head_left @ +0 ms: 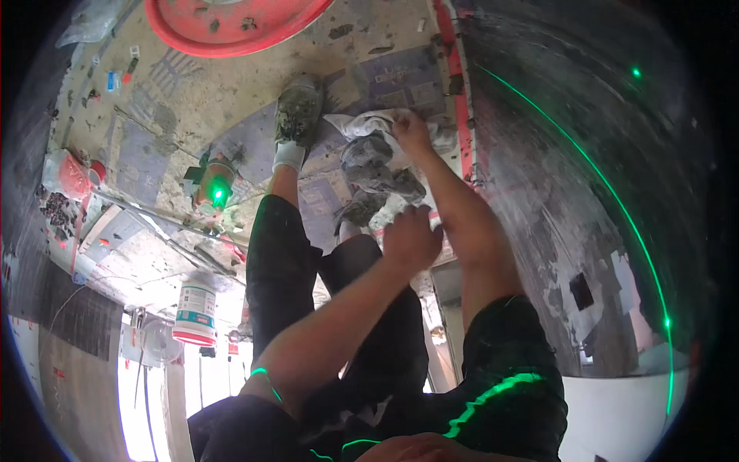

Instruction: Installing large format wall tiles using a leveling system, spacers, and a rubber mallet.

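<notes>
My right hand (408,132) grips a white cloth (367,123) on the dirty, paper-patched floor (400,77). Just below the cloth lies a grey, mud-stained bundle (369,162), perhaps fabric; I cannot make out exactly what. My left hand (412,239) hovers lower, nearer my knees, with fingers loosely bent and apart, and I see nothing held in it. My left foot (299,115), in a dirty shoe and white sock, is stretched out left of the cloth. My right shoe is partly hidden behind the bundle.
A red round lid or tub (239,42) sits at the top. A laser level (215,185) glows green at left, near a red bag (68,173). A white bucket (194,312) stands lower left. A dark wall (554,192) with a green laser line borders the right.
</notes>
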`<action>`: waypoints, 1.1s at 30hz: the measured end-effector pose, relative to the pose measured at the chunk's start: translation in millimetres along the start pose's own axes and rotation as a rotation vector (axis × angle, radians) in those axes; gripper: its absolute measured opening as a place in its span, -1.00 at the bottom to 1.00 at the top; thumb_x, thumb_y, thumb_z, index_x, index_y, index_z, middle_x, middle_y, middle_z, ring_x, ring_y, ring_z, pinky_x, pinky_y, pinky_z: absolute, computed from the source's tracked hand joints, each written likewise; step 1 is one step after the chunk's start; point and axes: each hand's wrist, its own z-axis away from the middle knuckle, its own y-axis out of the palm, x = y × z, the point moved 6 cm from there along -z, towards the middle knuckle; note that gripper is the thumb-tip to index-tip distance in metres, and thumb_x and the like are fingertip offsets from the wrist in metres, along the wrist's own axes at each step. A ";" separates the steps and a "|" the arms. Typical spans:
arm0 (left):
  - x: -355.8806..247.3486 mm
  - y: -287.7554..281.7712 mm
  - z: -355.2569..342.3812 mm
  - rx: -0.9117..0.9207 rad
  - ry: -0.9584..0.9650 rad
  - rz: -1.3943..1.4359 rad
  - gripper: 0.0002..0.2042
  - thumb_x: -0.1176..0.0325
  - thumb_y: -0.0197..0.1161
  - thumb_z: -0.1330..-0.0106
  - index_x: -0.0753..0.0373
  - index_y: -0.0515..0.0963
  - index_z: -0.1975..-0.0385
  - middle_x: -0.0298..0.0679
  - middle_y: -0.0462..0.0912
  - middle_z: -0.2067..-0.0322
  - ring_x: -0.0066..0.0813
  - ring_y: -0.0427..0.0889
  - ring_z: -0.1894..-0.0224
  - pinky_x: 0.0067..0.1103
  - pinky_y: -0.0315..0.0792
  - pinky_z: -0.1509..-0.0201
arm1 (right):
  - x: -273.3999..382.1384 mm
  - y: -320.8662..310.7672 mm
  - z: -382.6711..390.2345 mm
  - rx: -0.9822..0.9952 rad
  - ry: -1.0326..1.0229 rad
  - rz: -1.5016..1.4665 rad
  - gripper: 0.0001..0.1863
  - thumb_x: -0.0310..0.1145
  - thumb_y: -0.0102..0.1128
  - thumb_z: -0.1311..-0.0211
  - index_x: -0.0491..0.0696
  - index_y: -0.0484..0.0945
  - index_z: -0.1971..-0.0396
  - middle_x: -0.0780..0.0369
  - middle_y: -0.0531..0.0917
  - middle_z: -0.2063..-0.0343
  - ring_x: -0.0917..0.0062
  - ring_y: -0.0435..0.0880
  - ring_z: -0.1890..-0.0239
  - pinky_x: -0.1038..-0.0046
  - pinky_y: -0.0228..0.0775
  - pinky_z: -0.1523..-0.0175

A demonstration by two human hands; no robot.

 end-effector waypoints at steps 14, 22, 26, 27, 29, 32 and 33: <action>-18.6 -99.1 159.0 -0.522 0.491 -0.112 -0.57 0.29 0.10 -0.24 0.30 0.39 -0.10 0.09 0.55 0.06 0.04 0.54 0.02 -0.31 0.41 -0.04 | 164.7 -164.3 402.8 -0.112 0.270 -1.056 -0.82 -0.29 0.03 -0.28 -0.06 0.44 0.23 0.34 0.44 0.52 0.63 0.46 0.52 0.53 0.35 0.50; 65.6 -270.6 274.2 -0.608 0.232 0.364 -0.62 0.32 0.04 -0.24 0.38 0.44 -0.01 0.15 0.57 0.12 0.11 0.56 0.06 -0.24 0.42 0.01 | 193.3 -272.2 505.0 -0.048 0.056 -1.138 -0.88 -0.38 0.04 -0.22 -0.04 0.43 0.26 0.30 0.50 0.59 0.57 0.53 0.59 0.50 0.49 0.46; 141.8 -333.2 332.7 -0.947 0.010 -0.107 -0.66 0.21 0.00 -0.23 0.33 0.58 0.21 0.09 0.64 0.29 0.10 0.63 0.20 -0.22 0.50 0.21 | 234.9 -328.3 533.5 -0.192 -0.116 -1.222 -0.80 -0.46 0.12 -0.18 -0.10 0.46 0.18 0.23 0.60 0.46 0.52 0.63 0.48 0.47 0.54 0.38; 159.4 -332.8 310.6 -0.629 -0.015 -0.652 -0.64 0.16 0.09 -0.15 0.25 0.56 0.16 0.11 0.61 0.24 0.08 0.59 0.12 -0.24 0.48 0.07 | 241.2 -345.6 537.1 -0.260 -0.116 -1.332 -0.76 -0.49 0.14 -0.15 -0.13 0.47 0.16 0.21 0.60 0.41 0.50 0.65 0.43 0.46 0.55 0.35; 226.5 -337.1 301.4 -0.693 0.006 -0.663 -0.70 0.16 0.13 -0.14 0.18 0.60 0.23 0.06 0.63 0.31 0.07 0.62 0.18 -0.23 0.50 0.09 | 254.1 -364.5 536.7 -0.365 -0.148 -1.421 -0.81 -0.44 0.14 -0.26 -0.15 0.53 0.16 0.22 0.64 0.43 0.55 0.64 0.47 0.51 0.53 0.36; 141.2 -325.2 297.5 -0.707 0.537 -1.454 -0.79 0.19 0.17 -0.07 0.17 0.63 0.51 -0.09 0.66 0.49 -0.09 0.66 0.41 -0.29 0.49 0.38 | 247.1 -395.2 542.6 -0.666 -0.066 -1.209 -0.80 -0.41 0.15 -0.25 -0.16 0.61 0.20 0.29 0.63 0.50 0.63 0.57 0.51 0.55 0.45 0.40; 142.5 -367.2 288.2 -0.681 0.560 -1.449 -0.80 0.19 0.17 -0.07 0.17 0.63 0.51 -0.09 0.66 0.49 -0.09 0.66 0.42 -0.29 0.49 0.38 | 271.9 -415.2 541.6 -0.699 -0.098 -1.212 -0.80 -0.41 0.15 -0.25 -0.16 0.61 0.20 0.29 0.63 0.50 0.63 0.57 0.51 0.55 0.45 0.40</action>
